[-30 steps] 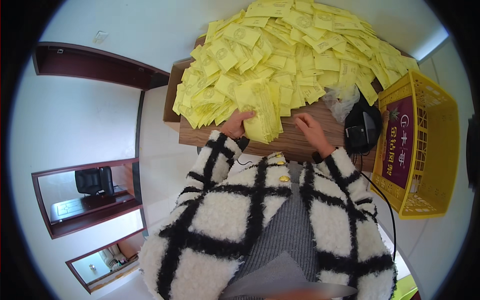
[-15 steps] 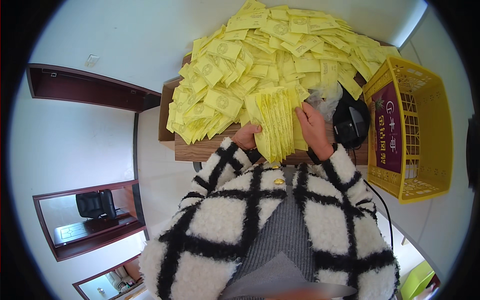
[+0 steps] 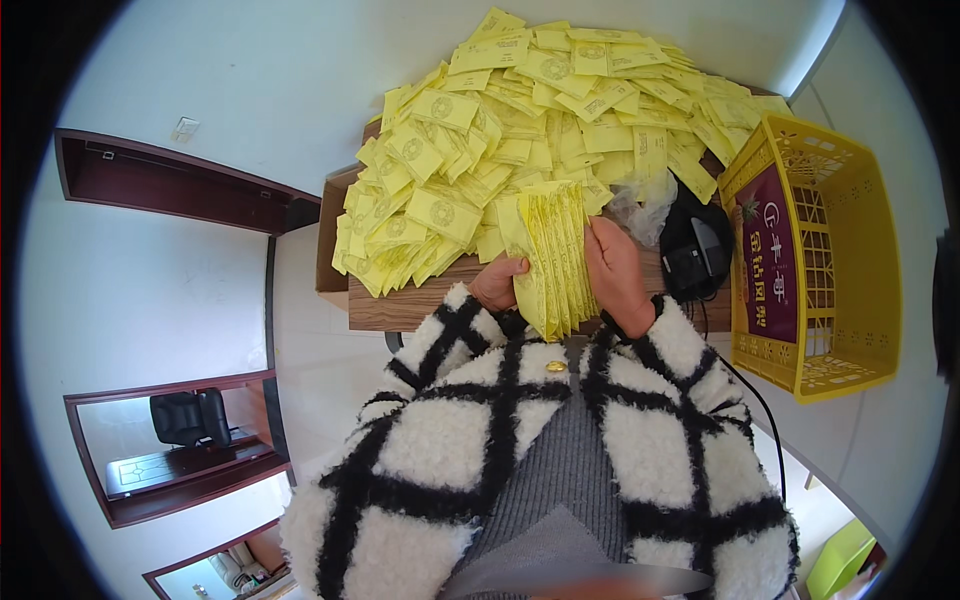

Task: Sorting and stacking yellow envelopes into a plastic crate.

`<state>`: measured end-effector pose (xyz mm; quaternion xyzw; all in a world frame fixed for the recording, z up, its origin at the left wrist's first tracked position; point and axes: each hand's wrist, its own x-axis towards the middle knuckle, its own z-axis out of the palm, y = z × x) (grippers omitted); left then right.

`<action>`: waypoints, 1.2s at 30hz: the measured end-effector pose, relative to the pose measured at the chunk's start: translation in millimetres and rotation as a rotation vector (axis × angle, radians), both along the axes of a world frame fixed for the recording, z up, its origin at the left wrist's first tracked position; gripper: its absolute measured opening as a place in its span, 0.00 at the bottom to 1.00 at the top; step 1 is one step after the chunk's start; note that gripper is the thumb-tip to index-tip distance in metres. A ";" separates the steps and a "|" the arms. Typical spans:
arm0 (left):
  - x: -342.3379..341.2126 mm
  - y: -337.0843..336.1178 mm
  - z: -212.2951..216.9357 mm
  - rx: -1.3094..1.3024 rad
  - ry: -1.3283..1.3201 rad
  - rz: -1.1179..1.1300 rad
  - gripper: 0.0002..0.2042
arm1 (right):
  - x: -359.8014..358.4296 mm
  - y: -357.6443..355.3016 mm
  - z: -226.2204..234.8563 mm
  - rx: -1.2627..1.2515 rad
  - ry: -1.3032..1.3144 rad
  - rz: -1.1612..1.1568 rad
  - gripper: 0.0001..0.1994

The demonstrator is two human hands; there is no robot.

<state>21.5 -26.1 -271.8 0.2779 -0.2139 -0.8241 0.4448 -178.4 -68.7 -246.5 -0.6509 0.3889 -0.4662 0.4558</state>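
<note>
A thick stack of yellow paper packets [image 3: 556, 262] stands upright between my hands, its edges facing me, close to my coat at the table's near edge. My left hand [image 3: 497, 282] grips its left side, thumb on the outer packet. Against the right side presses my right hand [image 3: 618, 275], fingers partly hidden behind the stack. Just beyond lies a large heap of the same yellow packets [image 3: 560, 100], many with a round printed mark.
The heap covers most of the wooden table [image 3: 400, 308]. To the right are a crumpled clear plastic bag [image 3: 645, 207], a black device [image 3: 697, 258] with a cable and a yellow plastic crate [image 3: 850, 385]. A cardboard box [image 3: 332, 240] stands at the table's left.
The stack has come slightly nearer to me and looks squeezed narrower. My right hand has moved in against its side; the packet that stuck out at the right now lies with the others.
</note>
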 end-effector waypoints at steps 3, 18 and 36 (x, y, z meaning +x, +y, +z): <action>0.2 0.3 -2.5 0.004 0.033 0.000 0.36 | 1.9 0.9 -2.0 0.050 0.005 -0.006 0.10; -10.8 -5.7 3.5 -0.031 0.119 0.059 0.33 | 2.8 -1.0 6.3 -0.011 -0.103 -0.098 0.15; -6.0 7.1 -13.9 -0.005 0.396 0.105 0.34 | 12.7 4.8 8.4 0.227 -0.194 0.020 0.14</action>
